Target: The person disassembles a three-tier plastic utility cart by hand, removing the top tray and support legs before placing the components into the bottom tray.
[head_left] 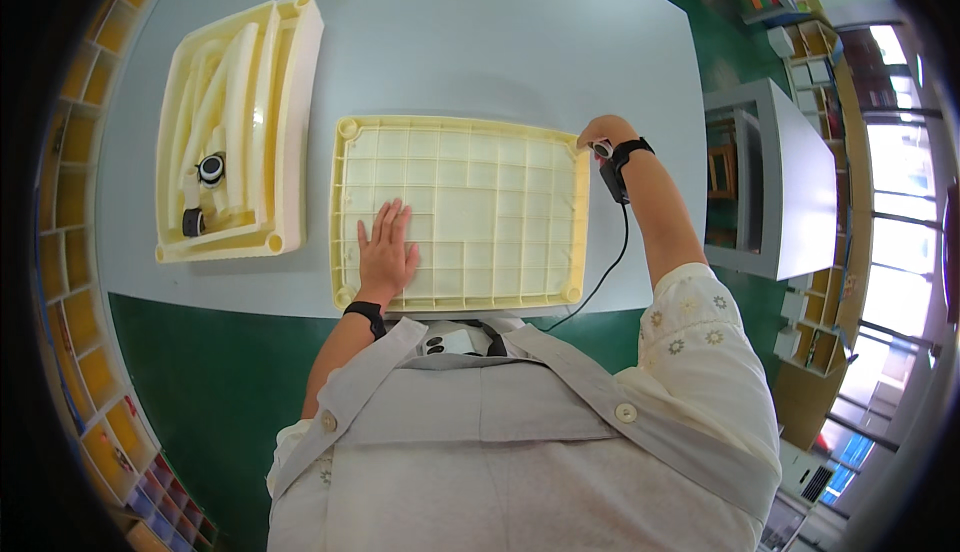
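A pale yellow plastic shelf panel [460, 214] lies on the table with its ribbed grid facing up and round sockets at its corners. My left hand [388, 257] rests flat on the panel's near left part, fingers spread. At the far right corner, my right hand [606, 131] is closed around a small caster wheel [602, 150], dark with a pale hub; the fingers partly cover it. How the wheel meets the corner is hidden. A black device [613, 180] with a cable hangs by my right wrist.
To the left stands another yellow shelf panel [293, 122], holding yellow tubular parts [235, 102] and two caster wheels, one upper [211, 169] and one lower [193, 222]. Beneath everything is a grey table [450, 32]. A white cabinet [795, 182] stands beyond its right edge.
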{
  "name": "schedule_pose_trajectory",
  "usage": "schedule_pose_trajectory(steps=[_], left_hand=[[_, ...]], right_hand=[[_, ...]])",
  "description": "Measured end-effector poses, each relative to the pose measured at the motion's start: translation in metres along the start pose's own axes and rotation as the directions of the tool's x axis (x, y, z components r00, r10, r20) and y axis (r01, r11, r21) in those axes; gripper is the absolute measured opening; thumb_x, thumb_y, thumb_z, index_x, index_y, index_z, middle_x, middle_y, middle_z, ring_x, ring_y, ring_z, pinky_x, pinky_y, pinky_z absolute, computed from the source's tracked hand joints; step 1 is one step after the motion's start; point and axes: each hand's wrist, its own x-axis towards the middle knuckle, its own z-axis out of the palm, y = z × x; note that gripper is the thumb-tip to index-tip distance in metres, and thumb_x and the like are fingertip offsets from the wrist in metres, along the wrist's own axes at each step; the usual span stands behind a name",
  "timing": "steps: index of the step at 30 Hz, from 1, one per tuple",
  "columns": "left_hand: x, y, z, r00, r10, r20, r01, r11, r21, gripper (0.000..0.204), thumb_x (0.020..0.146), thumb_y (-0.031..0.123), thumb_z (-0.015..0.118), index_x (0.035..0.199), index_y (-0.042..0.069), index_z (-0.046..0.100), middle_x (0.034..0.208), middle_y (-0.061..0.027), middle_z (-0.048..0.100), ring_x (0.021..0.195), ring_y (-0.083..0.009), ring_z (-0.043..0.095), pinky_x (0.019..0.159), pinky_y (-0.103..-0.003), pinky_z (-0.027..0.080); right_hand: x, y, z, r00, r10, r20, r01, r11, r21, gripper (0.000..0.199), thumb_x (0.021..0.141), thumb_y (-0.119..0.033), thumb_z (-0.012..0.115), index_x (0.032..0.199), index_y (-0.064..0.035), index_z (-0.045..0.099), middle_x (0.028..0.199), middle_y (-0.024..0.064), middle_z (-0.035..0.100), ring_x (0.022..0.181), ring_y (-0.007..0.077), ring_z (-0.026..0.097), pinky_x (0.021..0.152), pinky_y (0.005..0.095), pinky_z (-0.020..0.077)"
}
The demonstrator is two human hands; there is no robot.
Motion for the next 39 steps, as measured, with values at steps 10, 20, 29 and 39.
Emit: schedule_pose_trajectory(steps=[10, 20, 29, 39], left_hand=[[-0.001, 0.001, 0.0, 1.0, -0.015, -0.013, 0.015, 1.0, -0.026, 0.061, 0.074, 0.022, 0.054, 0.131, 0.014, 0.033, 0.139, -0.005, 0.031, 0.129, -0.0232, 0.028, 0.102, -0.056, 0.016], [0.001, -0.002, -0.001, 1.0, 0.005, -0.027, -0.006, 1.0, -0.01, 0.06, 0.075, 0.022, 0.051, 0.131, 0.013, 0.033, 0.138, -0.0067, 0.031, 0.128, -0.0247, 0.029, 0.102, -0.055, 0.016], [-0.001, 0.004, 0.0, 0.999, -0.005, -0.039, 0.004, 1.0, -0.011, 0.06, 0.076, 0.023, 0.052, 0.132, 0.015, 0.033, 0.138, -0.004, 0.031, 0.128, -0.0219, 0.029, 0.101, -0.056, 0.02], [0.002, -0.004, 0.002, 0.999, -0.003, -0.045, 0.002, 1.0, -0.021, 0.059, 0.075, 0.023, 0.053, 0.131, 0.015, 0.033, 0.138, -0.0035, 0.031, 0.129, -0.0208, 0.028, 0.101, -0.056, 0.02]], right_hand=[[0.025, -0.022, 0.036, 0.958, -0.201, -0.204, -0.028, 0.642, -0.766, 0.018, 0.07, -0.014, 0.063, 0.088, -0.01, 0.066, 0.086, 0.0039, 0.065, 0.073, 0.0186, 0.063, 0.061, 0.0351, 0.0499], [0.017, -0.002, 0.028, 0.844, -0.533, -0.064, 0.173, 0.382, -0.908, 0.015, 0.074, -0.015, 0.06, 0.086, -0.0096, 0.067, 0.086, 0.0059, 0.066, 0.081, 0.0234, 0.063, 0.064, 0.0343, 0.0503], [0.014, -0.016, -0.001, 0.96, -0.255, 0.114, 0.26, 0.67, -0.695, 0.024, 0.068, -0.027, 0.068, 0.079, -0.0054, 0.066, 0.072, 0.0077, 0.064, 0.064, 0.0229, 0.061, 0.06, 0.0355, 0.049], [0.017, -0.01, 0.036, 0.853, -0.483, -0.2, 0.026, 0.421, -0.907, 0.021, 0.07, -0.023, 0.068, 0.087, -0.0101, 0.066, 0.091, 0.003, 0.065, 0.084, 0.0273, 0.063, 0.062, 0.0381, 0.05]])
